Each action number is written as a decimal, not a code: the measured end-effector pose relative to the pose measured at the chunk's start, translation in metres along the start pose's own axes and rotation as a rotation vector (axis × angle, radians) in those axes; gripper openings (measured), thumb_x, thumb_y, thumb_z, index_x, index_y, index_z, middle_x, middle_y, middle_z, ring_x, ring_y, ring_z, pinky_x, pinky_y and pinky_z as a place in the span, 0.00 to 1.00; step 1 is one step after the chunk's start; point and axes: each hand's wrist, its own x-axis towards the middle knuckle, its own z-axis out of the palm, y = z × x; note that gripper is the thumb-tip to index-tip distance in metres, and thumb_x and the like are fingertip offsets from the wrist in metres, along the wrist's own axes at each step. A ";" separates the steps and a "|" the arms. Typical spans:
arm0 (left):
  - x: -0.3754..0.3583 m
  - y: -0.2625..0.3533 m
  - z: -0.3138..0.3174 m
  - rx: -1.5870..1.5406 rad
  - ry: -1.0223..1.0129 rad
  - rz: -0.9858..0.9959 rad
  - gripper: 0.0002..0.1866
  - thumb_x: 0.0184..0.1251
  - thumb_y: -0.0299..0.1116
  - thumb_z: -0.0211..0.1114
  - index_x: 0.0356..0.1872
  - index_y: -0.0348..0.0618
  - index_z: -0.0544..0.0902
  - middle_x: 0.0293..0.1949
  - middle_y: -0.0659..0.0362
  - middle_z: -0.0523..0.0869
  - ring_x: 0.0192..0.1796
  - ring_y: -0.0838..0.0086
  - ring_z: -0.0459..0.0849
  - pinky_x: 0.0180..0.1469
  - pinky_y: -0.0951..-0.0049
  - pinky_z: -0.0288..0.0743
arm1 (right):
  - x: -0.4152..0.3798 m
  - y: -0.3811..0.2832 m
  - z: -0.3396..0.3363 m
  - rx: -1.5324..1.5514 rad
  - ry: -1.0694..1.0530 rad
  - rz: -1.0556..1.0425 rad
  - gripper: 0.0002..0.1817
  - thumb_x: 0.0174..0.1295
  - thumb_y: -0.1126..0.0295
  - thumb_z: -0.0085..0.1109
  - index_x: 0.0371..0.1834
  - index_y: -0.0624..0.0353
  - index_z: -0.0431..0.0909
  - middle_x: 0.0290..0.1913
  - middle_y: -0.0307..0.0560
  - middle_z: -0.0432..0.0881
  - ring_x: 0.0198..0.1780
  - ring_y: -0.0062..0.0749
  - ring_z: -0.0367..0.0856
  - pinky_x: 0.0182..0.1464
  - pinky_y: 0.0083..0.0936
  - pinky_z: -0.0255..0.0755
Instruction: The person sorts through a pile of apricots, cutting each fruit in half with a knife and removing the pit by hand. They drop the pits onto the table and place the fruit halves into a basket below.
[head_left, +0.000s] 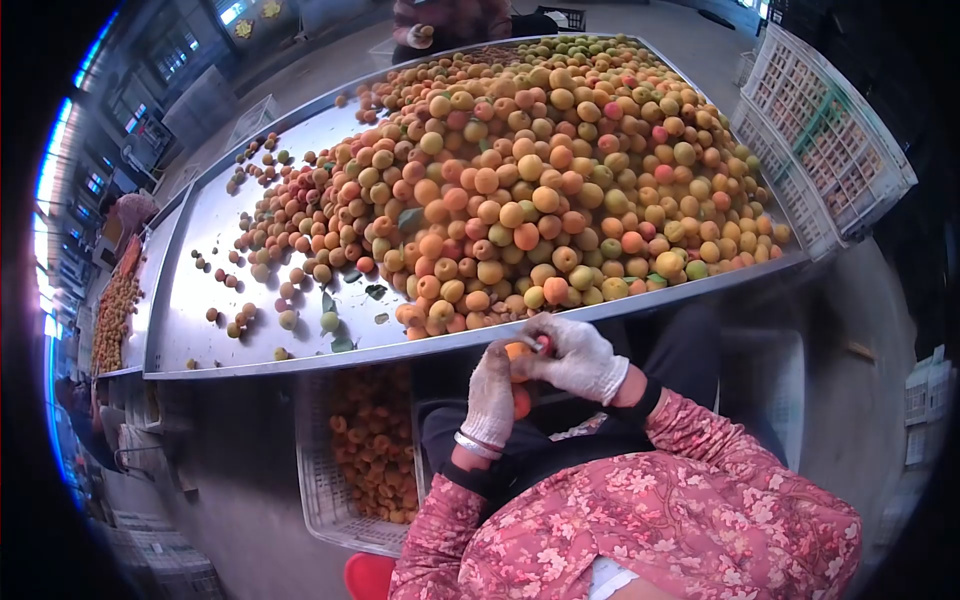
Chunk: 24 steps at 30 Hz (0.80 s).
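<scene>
Both my hands wear white gloves and meet just in front of the metal table's near edge (400, 355). My left hand (491, 397) is closed around an orange apricot (517, 360). Against the same fruit, my right hand (580, 358) grips a small red-handled tool (543, 344); its working end is hidden. A large heap of apricots (540, 190) lies on the table beyond the hands. Another reddish-orange fruit (521, 402) shows below my hands, near my lap.
A crate (310, 470) at lower left holds apricot pieces (375, 440). White crates (820, 130) stand at the table's right end. Another pale crate (790, 390) is beside my right leg. Across the table sits a person (470, 20). A red stool (368, 577) shows below.
</scene>
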 end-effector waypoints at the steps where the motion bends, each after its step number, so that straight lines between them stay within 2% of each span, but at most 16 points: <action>1: 0.000 0.001 0.002 -0.002 0.004 0.001 0.32 0.81 0.58 0.48 0.59 0.36 0.79 0.45 0.56 0.86 0.45 0.73 0.85 0.51 0.72 0.78 | -0.002 0.000 0.003 0.026 0.013 0.010 0.24 0.53 0.54 0.77 0.43 0.58 0.79 0.30 0.48 0.79 0.33 0.41 0.82 0.39 0.32 0.75; 3: -0.003 0.005 0.010 -0.040 0.085 0.065 0.29 0.83 0.55 0.45 0.55 0.36 0.80 0.43 0.59 0.87 0.40 0.79 0.84 0.46 0.77 0.78 | 0.001 0.000 0.001 0.010 -0.061 0.040 0.21 0.55 0.63 0.77 0.47 0.59 0.81 0.31 0.42 0.79 0.34 0.28 0.78 0.43 0.27 0.76; 4: -0.002 0.001 0.012 -0.042 0.089 0.064 0.29 0.83 0.55 0.45 0.55 0.36 0.80 0.43 0.59 0.87 0.40 0.79 0.84 0.46 0.77 0.78 | 0.002 0.002 -0.001 0.009 -0.065 0.040 0.21 0.55 0.63 0.77 0.47 0.59 0.81 0.31 0.42 0.79 0.34 0.28 0.78 0.43 0.27 0.76; 6: -0.004 -0.006 0.012 -0.090 0.073 0.022 0.27 0.84 0.53 0.46 0.54 0.37 0.81 0.43 0.59 0.86 0.43 0.78 0.83 0.48 0.75 0.77 | 0.001 0.004 -0.003 -0.036 -0.079 -0.011 0.18 0.55 0.65 0.76 0.46 0.59 0.82 0.35 0.47 0.83 0.37 0.34 0.83 0.44 0.29 0.77; 7: -0.004 -0.006 0.011 -0.093 0.081 0.021 0.27 0.84 0.53 0.46 0.54 0.37 0.81 0.43 0.59 0.86 0.43 0.78 0.83 0.48 0.75 0.77 | 0.000 0.005 -0.003 -0.036 -0.087 -0.012 0.18 0.55 0.65 0.76 0.46 0.59 0.82 0.35 0.47 0.83 0.37 0.34 0.83 0.44 0.29 0.77; 10: -0.004 -0.006 0.008 0.014 0.075 0.084 0.24 0.83 0.49 0.50 0.55 0.35 0.81 0.43 0.55 0.86 0.43 0.72 0.86 0.44 0.71 0.81 | 0.000 0.005 0.000 -0.102 -0.033 -0.046 0.15 0.55 0.66 0.74 0.43 0.59 0.83 0.38 0.52 0.84 0.41 0.46 0.85 0.45 0.32 0.78; 14: -0.005 0.001 -0.001 0.081 0.104 0.054 0.23 0.82 0.48 0.52 0.53 0.36 0.82 0.41 0.54 0.87 0.42 0.71 0.86 0.45 0.71 0.81 | 0.007 0.008 0.006 -0.146 -0.052 -0.104 0.15 0.55 0.67 0.73 0.43 0.59 0.82 0.37 0.52 0.84 0.40 0.46 0.85 0.45 0.33 0.78; 16: -0.007 0.005 -0.012 0.266 0.157 0.220 0.23 0.81 0.49 0.54 0.51 0.37 0.83 0.39 0.54 0.87 0.41 0.69 0.87 0.46 0.70 0.80 | 0.009 0.013 0.009 -0.216 -0.025 -0.111 0.15 0.56 0.65 0.72 0.42 0.61 0.82 0.36 0.52 0.83 0.40 0.44 0.84 0.44 0.33 0.77; 17: -0.010 0.008 -0.024 0.192 0.177 0.172 0.23 0.80 0.51 0.55 0.49 0.38 0.84 0.40 0.54 0.88 0.42 0.68 0.87 0.48 0.69 0.80 | 0.009 0.010 0.006 -0.213 -0.027 -0.112 0.15 0.56 0.65 0.72 0.42 0.61 0.82 0.36 0.52 0.83 0.40 0.44 0.84 0.44 0.33 0.77; 19: -0.018 0.020 -0.053 0.233 0.325 0.140 0.24 0.80 0.51 0.54 0.49 0.38 0.85 0.41 0.54 0.89 0.43 0.67 0.87 0.50 0.69 0.79 | 0.007 0.004 -0.006 -0.152 -0.079 0.157 0.17 0.58 0.62 0.71 0.44 0.62 0.81 0.36 0.52 0.83 0.39 0.40 0.84 0.43 0.32 0.76; 21: -0.020 0.013 -0.099 0.352 0.498 0.142 0.20 0.78 0.48 0.57 0.49 0.40 0.85 0.40 0.51 0.89 0.44 0.64 0.88 0.50 0.67 0.80 | 0.003 0.015 -0.016 -0.150 -0.074 0.194 0.18 0.61 0.61 0.69 0.47 0.62 0.79 0.35 0.48 0.83 0.36 0.31 0.83 0.41 0.28 0.75; 23: -0.028 0.013 -0.139 0.710 0.655 0.057 0.17 0.73 0.45 0.63 0.51 0.43 0.85 0.44 0.50 0.88 0.47 0.57 0.87 0.53 0.62 0.79 | 0.000 0.018 -0.028 0.085 -0.072 0.310 0.15 0.64 0.61 0.67 0.42 0.62 0.79 0.31 0.43 0.81 0.33 0.29 0.81 0.38 0.29 0.74; 24: -0.032 0.006 -0.163 0.988 0.690 0.045 0.17 0.69 0.44 0.65 0.52 0.45 0.85 0.46 0.49 0.87 0.48 0.55 0.85 0.55 0.58 0.78 | 0.000 0.003 -0.039 0.283 -0.105 0.412 0.12 0.67 0.63 0.63 0.43 0.61 0.79 0.32 0.37 0.80 0.32 0.20 0.79 0.36 0.22 0.73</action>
